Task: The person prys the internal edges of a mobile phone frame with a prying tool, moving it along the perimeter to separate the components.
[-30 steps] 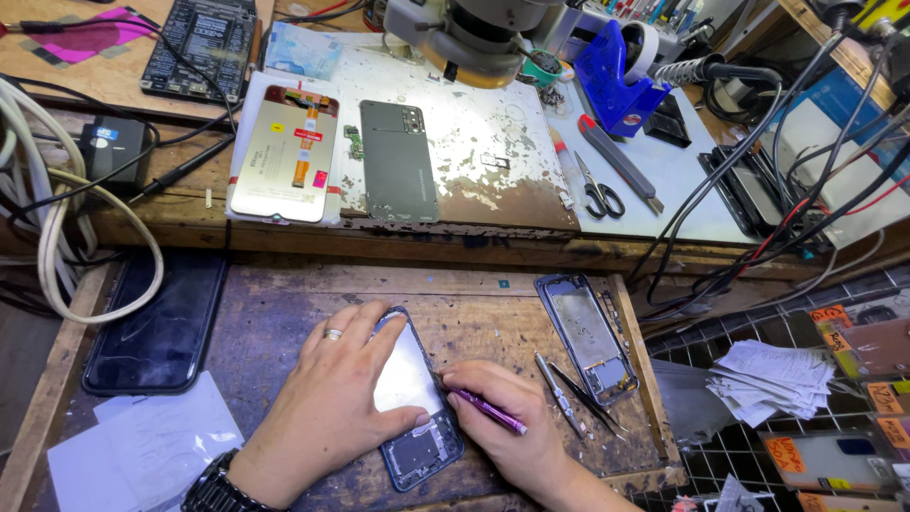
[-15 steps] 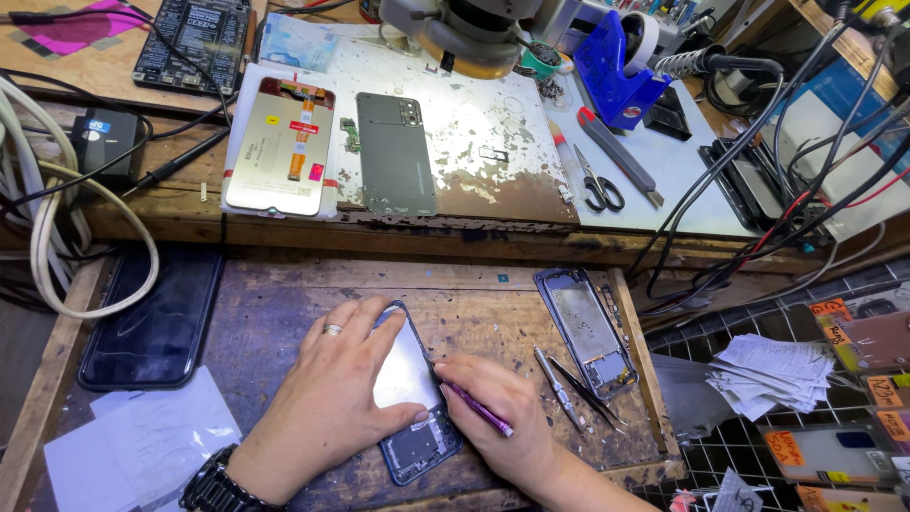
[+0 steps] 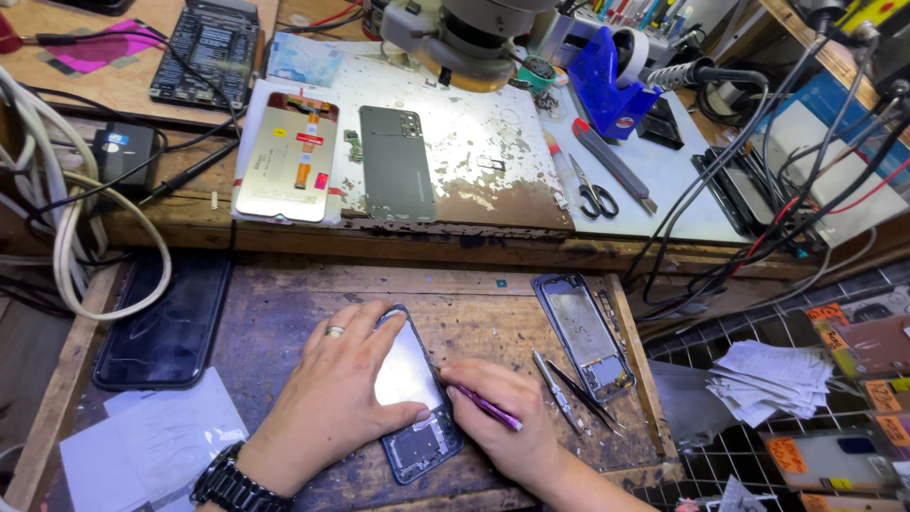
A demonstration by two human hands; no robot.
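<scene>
Nearest, the left hand lies flat with fingers spread open on an opened phone on the wooden tabletop, while the right hand pinches a purple tool against the phone's right edge. Beyond lie tweezers, an empty phone frame, and farther off, scissors.

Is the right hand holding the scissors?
No, the right hand grips a purple tool against the phone; the scissors lie on the upper shelf.

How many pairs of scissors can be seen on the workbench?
1. The black-handled metal scissors lie on the white mat at the upper right, beside the grey utility knife. Others may be hidden among the clutter.
</scene>
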